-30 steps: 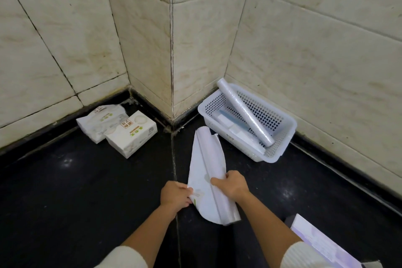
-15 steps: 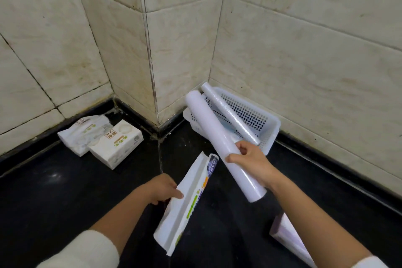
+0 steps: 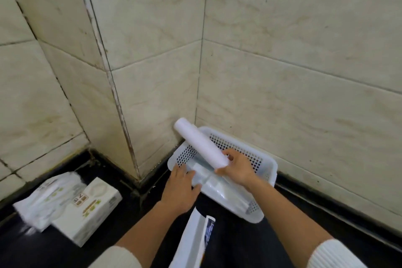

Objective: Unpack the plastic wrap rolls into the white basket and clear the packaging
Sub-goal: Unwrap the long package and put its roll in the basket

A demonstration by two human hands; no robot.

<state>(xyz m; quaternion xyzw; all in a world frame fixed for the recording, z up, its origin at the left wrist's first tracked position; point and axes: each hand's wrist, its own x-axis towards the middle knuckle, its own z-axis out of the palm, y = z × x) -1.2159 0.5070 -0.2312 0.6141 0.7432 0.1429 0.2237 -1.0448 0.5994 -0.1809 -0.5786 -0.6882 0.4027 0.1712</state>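
The tiled wall (image 3: 282, 72) closes in at 12 and 2 o'clock. The white basket (image 3: 273, 166) sits tight in that corner at 1 o'clock, and this is where trouble could come from. The roll (image 3: 200, 143) is over the basket, tilted, with its far end high at 11 o'clock, close to the wall. If I swing it down carelessly, I reckon that end could strike the tile or catch the rim.

My right hand (image 3: 238, 169) has its fingers wrapped round the near end only, so the long free end could lever out of my grip.

My left hand (image 3: 179, 190) lies with fingers spread fairly flat on the basket's 8 o'clock rim. It touches the wrapped rolls (image 3: 219, 190) lying inside, and I could pinch it under the one coming in. Those rolls lie lengthwise and leave little room.

On the black floor (image 3: 239, 246), a tissue box (image 3: 89, 211) and a soft pack (image 3: 47, 196) sit at 8 o'clock, well apart from the basket. The empty packaging (image 3: 191, 243) lies at 6 o'clock between my forearms, not yet cleared.
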